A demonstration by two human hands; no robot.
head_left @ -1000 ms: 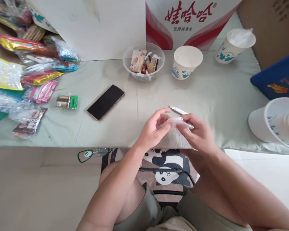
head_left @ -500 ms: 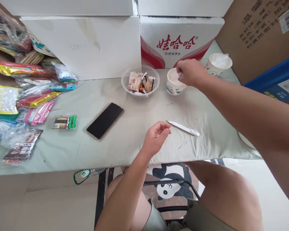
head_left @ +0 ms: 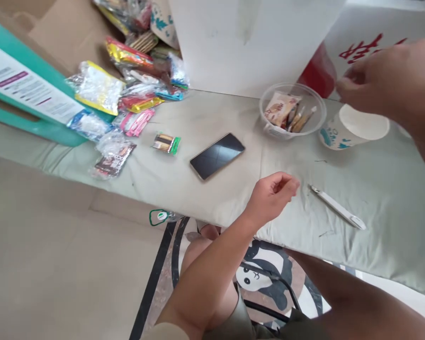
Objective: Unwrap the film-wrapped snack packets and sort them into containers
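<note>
My left hand hovers over the front of the cloth-covered table, fingers curled in toward the thumb, with nothing seen in it. Just to its right lies a slim white utility knife, touched by neither hand. Up at the right, my right hand is smeared by motion, its fingers bent, above a white paper cup with blue print. Whether it holds anything is unclear. Beside the cup stands a clear plastic bowl with several small wrapped snacks inside.
A black phone lies flat left of my left hand. A small wrapped snack sits further left, by a heap of packaged snacks spilling from a cardboard box. White boxes line the back.
The view has swung left. My right hand has lifted from the cup's rim and hangs above it. My left hand's fingers have curled closer to the thumb.
</note>
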